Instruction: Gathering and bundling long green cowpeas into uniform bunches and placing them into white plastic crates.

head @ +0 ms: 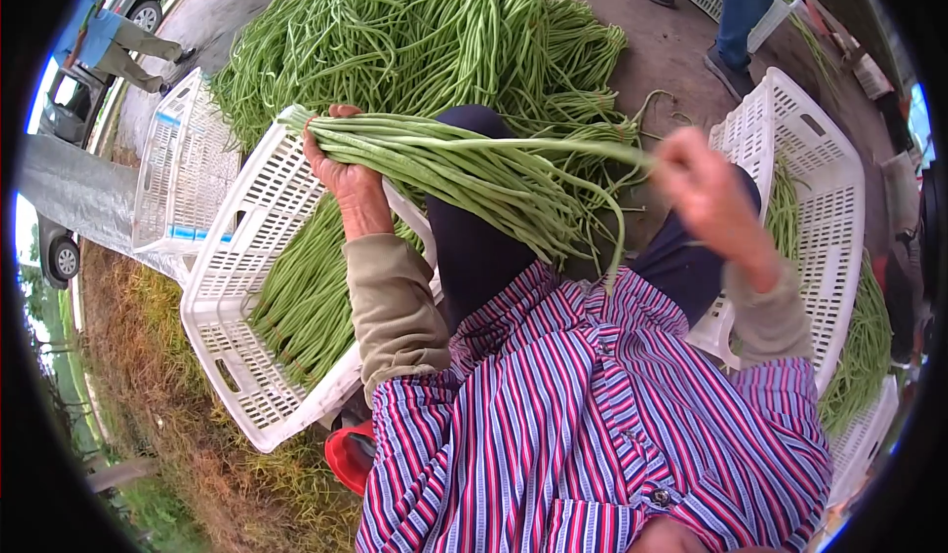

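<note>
My left hand (346,171) is closed around the near end of a bundle of yardlong beans (459,175), where a red band shows beside the fingers. The beans stretch to the right across my knees, their tips hanging loose. My right hand (700,179), blurred, is at the far end of one bean that sticks out from the bundle; its fingers look bent around that bean's tip. Under my left forearm stands a white plastic crate (215,308) with bundled beans (311,286) inside. A large heap of yardlong beans (415,42) lies on the ground beyond my knees.
At the right stands another white crate (829,205) holding beans, with more beans (863,353) beside it. A further crate (178,175) is at the left. Another person's legs (740,12) are at the upper right; a person (111,38) stands near vehicles at the upper left.
</note>
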`<control>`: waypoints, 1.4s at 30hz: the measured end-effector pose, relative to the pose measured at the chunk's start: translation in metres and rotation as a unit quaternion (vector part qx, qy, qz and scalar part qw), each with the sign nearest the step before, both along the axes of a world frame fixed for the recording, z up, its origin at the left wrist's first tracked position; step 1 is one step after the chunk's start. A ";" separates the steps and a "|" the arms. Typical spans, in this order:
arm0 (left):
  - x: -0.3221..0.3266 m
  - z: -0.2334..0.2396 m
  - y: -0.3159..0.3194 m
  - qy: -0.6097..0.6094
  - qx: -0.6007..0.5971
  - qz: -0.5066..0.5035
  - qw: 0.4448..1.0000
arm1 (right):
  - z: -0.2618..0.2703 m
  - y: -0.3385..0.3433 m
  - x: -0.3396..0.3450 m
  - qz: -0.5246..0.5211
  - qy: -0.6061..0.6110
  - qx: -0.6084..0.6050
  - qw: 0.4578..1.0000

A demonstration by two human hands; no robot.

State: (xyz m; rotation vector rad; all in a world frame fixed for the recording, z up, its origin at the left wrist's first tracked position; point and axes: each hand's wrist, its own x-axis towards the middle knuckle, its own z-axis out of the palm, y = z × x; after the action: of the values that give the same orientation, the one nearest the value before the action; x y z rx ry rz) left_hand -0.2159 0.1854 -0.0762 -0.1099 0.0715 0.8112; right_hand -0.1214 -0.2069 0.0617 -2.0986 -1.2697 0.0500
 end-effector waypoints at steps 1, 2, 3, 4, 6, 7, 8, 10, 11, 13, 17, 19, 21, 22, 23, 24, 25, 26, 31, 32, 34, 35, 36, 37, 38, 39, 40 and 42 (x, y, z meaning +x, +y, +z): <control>0.001 0.002 -0.004 0.009 0.013 0.014 1.000 | 0.011 -0.029 0.009 -0.056 -0.065 0.007 0.996; -0.006 -0.005 0.003 0.005 0.022 -0.004 1.000 | 0.024 -0.061 0.016 -0.217 0.160 0.078 0.960; -0.008 -0.011 0.008 0.001 0.032 -0.029 0.999 | 0.037 -0.097 0.029 -0.242 0.098 0.085 0.962; -0.007 -0.007 0.002 0.005 0.038 -0.034 0.999 | 0.049 -0.127 0.034 -0.308 0.088 0.126 0.939; 0.001 -0.003 0.005 -0.030 0.026 -0.071 0.997 | 0.056 -0.211 0.045 -0.361 -0.076 0.102 0.924; 0.006 -0.009 0.005 -0.055 0.024 -0.095 0.994 | 0.052 -0.235 0.042 -0.407 -0.036 0.154 0.900; 0.006 -0.008 -0.001 -0.046 0.034 -0.068 0.996 | 0.040 -0.257 0.043 -0.444 0.009 0.205 0.872; -0.004 -0.002 -0.004 -0.051 0.027 -0.076 0.995 | -0.017 -0.340 0.068 -0.528 -0.030 0.177 0.830; -0.005 -0.001 -0.004 -0.060 0.020 -0.093 0.994 | -0.049 -0.379 0.073 -0.593 -0.055 0.077 0.799; 0.009 -0.005 -0.003 -0.040 0.002 -0.070 0.997 | -0.136 -0.489 0.073 -0.615 -0.145 -0.062 0.773; 0.004 -0.015 0.008 -0.021 0.016 -0.056 0.998 | -0.240 -0.493 0.030 -0.597 0.151 -0.135 0.776; 0.000 -0.017 0.015 -0.103 -0.022 -0.128 0.986 | -0.233 -0.468 0.019 -0.580 0.224 -0.184 0.761; 0.014 -0.018 0.007 -0.091 0.029 -0.113 0.989 | -0.231 -0.479 0.038 -0.457 -0.109 -0.380 0.797; 0.012 -0.014 0.002 -0.102 0.021 -0.104 0.989 | -0.211 -0.445 0.056 -0.490 -0.093 -0.299 0.813; -0.008 -0.004 -0.001 -0.107 0.021 -0.078 0.991 | -0.170 -0.368 0.077 -0.504 -0.072 -0.213 0.834; -0.009 0.002 -0.004 -0.106 0.035 -0.078 0.991 | -0.133 -0.312 0.078 -0.488 -0.100 -0.132 0.857; -0.002 -0.004 -0.003 -0.101 0.039 -0.078 0.991 | -0.102 -0.261 0.077 -0.455 -0.118 -0.083 0.879; -0.002 -0.002 -0.004 -0.112 0.031 -0.086 0.990 | -0.078 -0.212 0.076 -0.415 -0.134 -0.034 0.899; -0.008 0.012 -0.014 -0.074 0.071 -0.061 0.993 | -0.025 -0.013 0.040 -0.125 -0.106 0.084 0.983; -0.007 0.013 -0.015 -0.087 0.099 -0.063 0.989 | -0.031 0.014 0.037 -0.095 -0.074 0.082 0.989; -0.011 0.023 -0.015 -0.066 0.133 -0.050 0.988 | -0.031 0.071 0.020 -0.023 -0.088 0.116 0.989; -0.013 0.028 -0.014 -0.056 0.130 -0.028 0.990 | -0.033 0.096 0.012 0.013 -0.092 0.140 0.986; -0.016 0.032 -0.018 -0.053 0.135 -0.022 0.989 | -0.034 0.119 0.001 0.033 -0.096 0.137 0.985; -0.018 0.041 -0.026 -0.028 0.167 -0.029 0.985 | -0.030 0.136 -0.011 0.051 -0.069 0.122 0.989; -0.019 0.052 -0.032 -0.005 0.200 -0.038 0.979 | -0.029 0.149 -0.022 0.055 -0.082 0.118 0.988; -0.020 0.058 -0.033 -0.004 0.204 -0.037 0.978 | -0.030 0.162 -0.035 0.041 -0.104 0.106 0.988; -0.021 0.063 -0.034 0.014 0.232 -0.027 0.972 | -0.032 0.174 -0.040 0.047 -0.095 0.109 0.988; -0.020 0.071 -0.034 0.019 0.280 -0.026 0.960 | -0.038 0.182 -0.041 0.053 -0.084 0.113 0.989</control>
State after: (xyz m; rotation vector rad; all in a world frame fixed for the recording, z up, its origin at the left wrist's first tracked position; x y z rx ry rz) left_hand -0.2355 0.1515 -0.0050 0.4416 -0.1195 0.7544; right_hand -0.1627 -0.0245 0.0237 -1.8726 -1.4154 -0.2196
